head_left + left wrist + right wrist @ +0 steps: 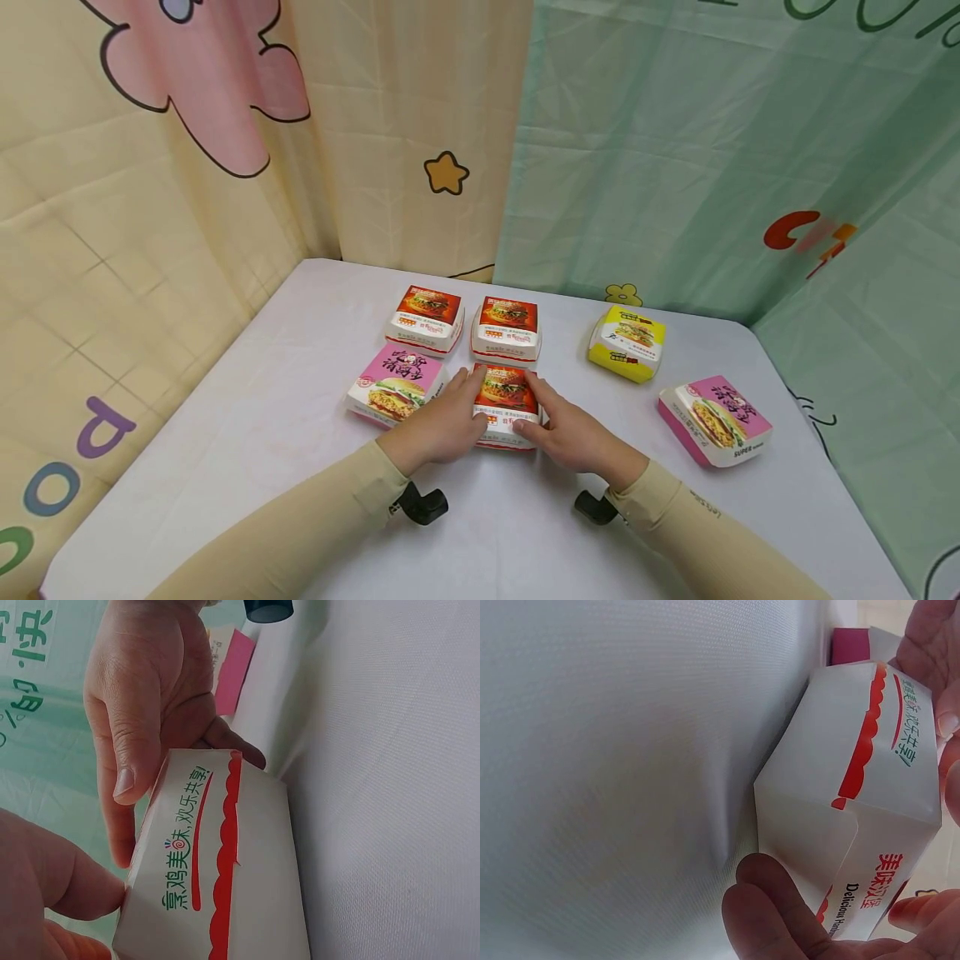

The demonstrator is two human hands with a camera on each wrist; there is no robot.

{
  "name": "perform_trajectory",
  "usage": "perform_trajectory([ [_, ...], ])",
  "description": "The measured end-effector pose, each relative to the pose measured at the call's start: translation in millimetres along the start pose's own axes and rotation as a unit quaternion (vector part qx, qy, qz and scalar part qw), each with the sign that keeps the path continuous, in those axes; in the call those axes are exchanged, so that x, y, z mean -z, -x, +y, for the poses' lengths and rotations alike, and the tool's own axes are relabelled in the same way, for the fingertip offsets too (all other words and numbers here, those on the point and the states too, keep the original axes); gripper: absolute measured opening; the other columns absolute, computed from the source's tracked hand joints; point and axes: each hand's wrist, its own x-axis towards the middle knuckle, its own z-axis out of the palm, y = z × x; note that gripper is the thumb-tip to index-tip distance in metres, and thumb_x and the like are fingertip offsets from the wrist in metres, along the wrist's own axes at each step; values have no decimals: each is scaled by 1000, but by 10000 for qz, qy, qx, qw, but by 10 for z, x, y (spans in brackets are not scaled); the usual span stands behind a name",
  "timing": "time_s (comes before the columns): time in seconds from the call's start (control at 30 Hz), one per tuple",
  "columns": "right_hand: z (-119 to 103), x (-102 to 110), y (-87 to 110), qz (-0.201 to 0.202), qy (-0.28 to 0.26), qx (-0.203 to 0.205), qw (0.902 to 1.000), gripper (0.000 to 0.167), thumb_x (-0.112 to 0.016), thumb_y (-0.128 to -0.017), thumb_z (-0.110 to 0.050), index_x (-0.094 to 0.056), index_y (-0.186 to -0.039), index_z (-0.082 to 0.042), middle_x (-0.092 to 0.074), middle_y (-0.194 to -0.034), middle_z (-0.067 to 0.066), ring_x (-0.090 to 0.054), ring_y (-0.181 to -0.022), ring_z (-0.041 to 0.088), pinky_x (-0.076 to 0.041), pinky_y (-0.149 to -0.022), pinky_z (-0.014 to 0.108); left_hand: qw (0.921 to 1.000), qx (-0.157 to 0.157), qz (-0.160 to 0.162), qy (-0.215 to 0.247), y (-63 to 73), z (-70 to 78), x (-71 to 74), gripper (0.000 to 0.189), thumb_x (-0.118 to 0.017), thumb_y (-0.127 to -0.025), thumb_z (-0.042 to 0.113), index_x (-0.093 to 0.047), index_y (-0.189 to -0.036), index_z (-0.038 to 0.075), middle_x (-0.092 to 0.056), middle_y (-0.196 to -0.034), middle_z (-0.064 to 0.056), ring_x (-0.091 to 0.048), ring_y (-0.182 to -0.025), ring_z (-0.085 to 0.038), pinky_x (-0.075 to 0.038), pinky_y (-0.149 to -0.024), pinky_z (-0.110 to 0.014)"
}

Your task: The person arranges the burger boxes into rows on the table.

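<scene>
Both hands hold a red-and-white burger box (507, 395) between them, at the middle of the table. My left hand (444, 423) grips its left side, the thumb near the front edge. On the opposite side, my right hand (576, 435) grips it, and in the right wrist view fingers (754, 919) lie low against the box's side wall. The left wrist view shows the white front of the box with a red scalloped band. Just behind it stands a second red-and-white box (507, 330). A pink burger box (396, 385) is close beside my left hand.
Another red-and-white box (426, 319) stands at the back left. To the right are a yellow burger box (628, 343) and a pink burger box (716, 419), set apart. The white table (247, 433) meets patterned curtains (420, 100) at the back and sides.
</scene>
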Motion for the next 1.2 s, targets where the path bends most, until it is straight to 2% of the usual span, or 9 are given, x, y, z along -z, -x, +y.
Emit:
perform_trajectory([
  [0.13, 9, -5, -7, 20, -25, -11, 10000, 93, -70, -100, -47, -13, -171, -25, -22, -176, 13, -43, -152, 37, -41, -120, 58, 10000, -7, 4, -24, 3, 0, 1, 74, -55, -106, 28, -20, -170, 15, -15, -176, -21, -24, -161, -41, -32, -123, -66],
  [0.37, 36, -21, -17, 31, 5, -24, 10000, 94, -69, -100, -48, -13, -171, -26, -21, -176, 12, -38, -156, 36, -39, -122, 58, 10000, -44, 22, -43, 0, -7, -7, 74, -55, -106, 29, -20, -170, 14, -16, -175, -22, -26, -160, -41, -33, -123, -65],
  [0.63, 45, -21, -26, 26, -31, 31, 10000, 94, -70, -100, -48, -13, -171, -24, -23, -176, 12, -39, -155, 36, -39, -122, 58, 9999, -126, 63, -45, -1, -27, -8, 73, -55, -106, 27, -23, -169, 11, -18, -174, -23, -28, -160, -40, -33, -123, -64],
  [1.2, 54, -32, -20, 4, 37, 80, 10000, 96, -70, -99, -48, -12, -171, -23, -23, -176, 13, -33, -158, 37, -35, -124, 59, 9999, -86, 53, -3, 12, -16, 1, 72, -56, -105, 27, -25, -168, 11, -18, -174, -24, -28, -159, -42, -32, -123, -64],
])
